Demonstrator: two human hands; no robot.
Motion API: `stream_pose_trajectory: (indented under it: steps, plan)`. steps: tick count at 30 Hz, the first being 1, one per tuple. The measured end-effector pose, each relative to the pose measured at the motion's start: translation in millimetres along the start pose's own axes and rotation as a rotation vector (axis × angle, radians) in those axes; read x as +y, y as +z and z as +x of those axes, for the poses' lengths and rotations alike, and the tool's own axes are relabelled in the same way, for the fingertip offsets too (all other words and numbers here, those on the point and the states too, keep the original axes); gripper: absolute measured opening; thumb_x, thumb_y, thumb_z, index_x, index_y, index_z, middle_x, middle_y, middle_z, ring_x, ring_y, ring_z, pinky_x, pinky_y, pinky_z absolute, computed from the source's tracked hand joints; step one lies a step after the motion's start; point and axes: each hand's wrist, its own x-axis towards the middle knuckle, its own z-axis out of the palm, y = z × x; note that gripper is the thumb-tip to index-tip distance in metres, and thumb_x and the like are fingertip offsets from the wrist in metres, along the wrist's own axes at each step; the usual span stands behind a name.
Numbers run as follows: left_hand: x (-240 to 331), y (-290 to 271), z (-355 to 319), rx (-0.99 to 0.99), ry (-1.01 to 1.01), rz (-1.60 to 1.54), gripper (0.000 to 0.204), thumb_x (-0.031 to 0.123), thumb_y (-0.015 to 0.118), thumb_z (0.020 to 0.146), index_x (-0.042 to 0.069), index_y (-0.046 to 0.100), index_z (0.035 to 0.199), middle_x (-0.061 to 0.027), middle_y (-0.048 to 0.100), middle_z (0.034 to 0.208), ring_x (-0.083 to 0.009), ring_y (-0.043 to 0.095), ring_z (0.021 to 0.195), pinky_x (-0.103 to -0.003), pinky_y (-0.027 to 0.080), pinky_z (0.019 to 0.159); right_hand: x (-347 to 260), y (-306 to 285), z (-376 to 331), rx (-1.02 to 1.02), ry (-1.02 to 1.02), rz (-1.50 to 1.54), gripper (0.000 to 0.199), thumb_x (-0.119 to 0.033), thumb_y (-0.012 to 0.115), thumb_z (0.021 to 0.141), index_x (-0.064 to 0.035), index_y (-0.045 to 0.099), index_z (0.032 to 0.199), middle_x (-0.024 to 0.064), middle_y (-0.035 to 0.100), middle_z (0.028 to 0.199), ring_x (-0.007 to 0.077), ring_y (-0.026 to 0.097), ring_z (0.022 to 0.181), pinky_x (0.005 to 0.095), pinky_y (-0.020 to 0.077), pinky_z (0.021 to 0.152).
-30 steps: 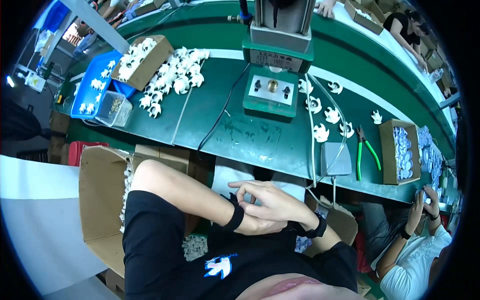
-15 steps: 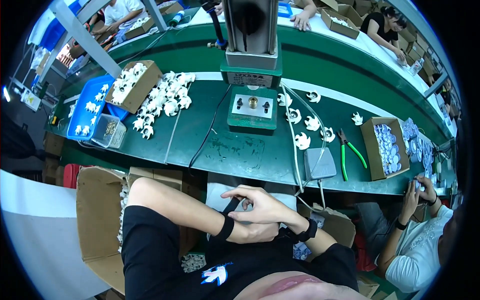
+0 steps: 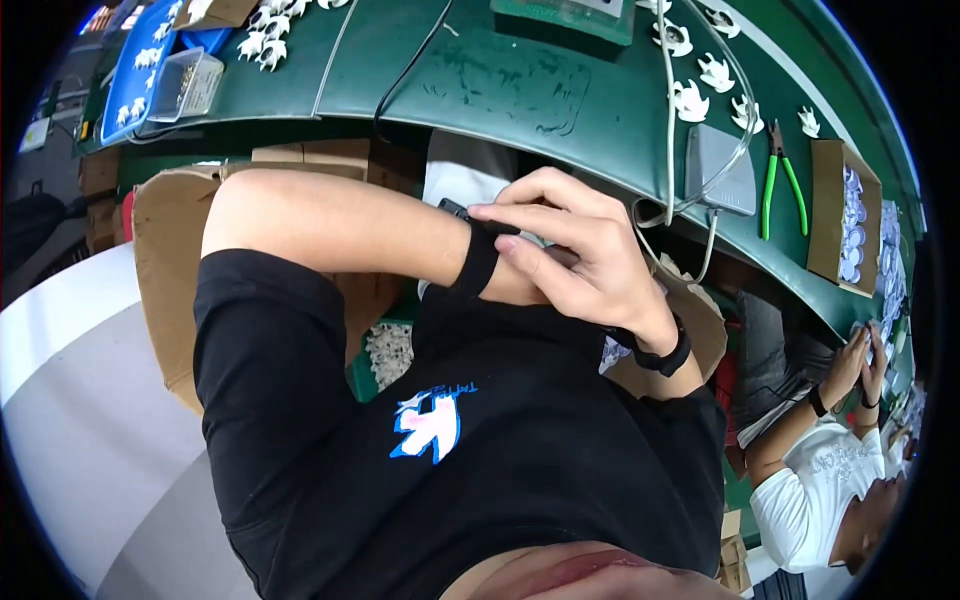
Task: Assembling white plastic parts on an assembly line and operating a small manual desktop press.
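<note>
My left forearm lies across my lap, with a black wristband (image 3: 478, 258) around its wrist and a small dark device (image 3: 454, 208) at the band's far side. My right hand (image 3: 600, 250) reaches over that wrist. Its forefinger and thumb close on the band near the device, with the other fingers bent above. Beneath my right hand, only the back part of my left hand (image 3: 515, 286) shows; its fingers are hidden. Another black band (image 3: 668, 350) is around my right wrist.
On the green bench (image 3: 480, 90) ahead are white finned parts (image 3: 715, 73), green-handled pliers (image 3: 783, 190), a grey box (image 3: 720, 170) with cables and a carton of round parts (image 3: 845, 220). Open cartons (image 3: 165, 290) flank my lap. A co-worker (image 3: 820, 470) sits at the right.
The view has tipped down toward my lap, so the bench press has mostly left the picture. My right hand stays at the left wristband, its forefinger now by the device.
</note>
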Motion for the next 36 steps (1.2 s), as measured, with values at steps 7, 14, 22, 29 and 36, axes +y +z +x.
stream_pose_trajectory:
  steps: [7, 14, 22, 29, 36]
  plan:
    - [6.0, -20.2, 22.3, -0.028, 0.043, 0.202, 0.009, 0.017, 0.073, 0.085, 0.010, 0.067, 0.084, -0.0010, 0.064, 0.075, -0.0206, 0.068, 0.080, -0.038, 0.053, 0.066, -5.9, 10.6, -4.9, -0.056, -0.095, -0.207, 0.045, -0.006, 0.073, 0.080, -0.0042, 0.075, 0.125, 0.0141, 0.070, 0.109, 0.0278, 0.068, 0.091, 0.0355, 0.0539, 0.074]
    - [24.1, -31.1, 66.1, -0.099, 0.152, 0.411, 0.010, 0.017, 0.075, 0.085, 0.009, 0.069, 0.085, -0.0009, 0.064, 0.075, -0.0187, 0.067, 0.079, -0.036, 0.052, 0.065, -12.0, 10.0, 5.8, 0.059, -0.243, -0.489, 0.055, -0.016, 0.079, 0.076, -0.0059, 0.072, 0.129, 0.0131, 0.069, 0.106, 0.0280, 0.066, 0.090, 0.0364, 0.0502, 0.069]
    - [51.9, -50.3, 97.3, -0.191, 0.224, 0.603, 0.011, 0.017, 0.077, 0.085, 0.008, 0.070, 0.085, -0.0007, 0.064, 0.074, -0.0168, 0.066, 0.077, -0.034, 0.051, 0.063, -2.8, 9.3, -45.7, 0.386, -0.654, -0.326, 0.035, -0.032, 0.086, 0.080, -0.0064, 0.078, 0.102, 0.0054, 0.068, 0.089, 0.0245, 0.063, 0.081, 0.0360, 0.0493, 0.074]
    - [60.5, -72.2, 111.1, 0.286, 0.200, 0.368, 0.008, 0.014, 0.074, 0.086, 0.011, 0.073, 0.093, -0.0031, 0.068, 0.080, -0.0249, 0.067, 0.073, -0.035, 0.054, 0.064, 11.7, 46.8, -19.0, 0.282, 0.027, -0.224, 0.052, -0.037, 0.090, 0.076, -0.0028, 0.074, 0.111, 0.0160, 0.070, 0.112, 0.0333, 0.067, 0.107, 0.0454, 0.0533, 0.091]
    - [59.2, -67.1, 134.5, 0.210, 0.465, 0.411, 0.016, 0.001, 0.078, 0.080, 0.006, 0.078, 0.095, -0.0037, 0.072, 0.083, -0.0184, 0.066, 0.069, -0.030, 0.051, 0.061, 18.8, 46.7, -10.8, 0.019, 0.140, -0.027, 0.060, -0.028, 0.095, 0.071, -0.0001, 0.073, 0.119, 0.0182, 0.073, 0.119, 0.0333, 0.068, 0.117, 0.0462, 0.0524, 0.099]
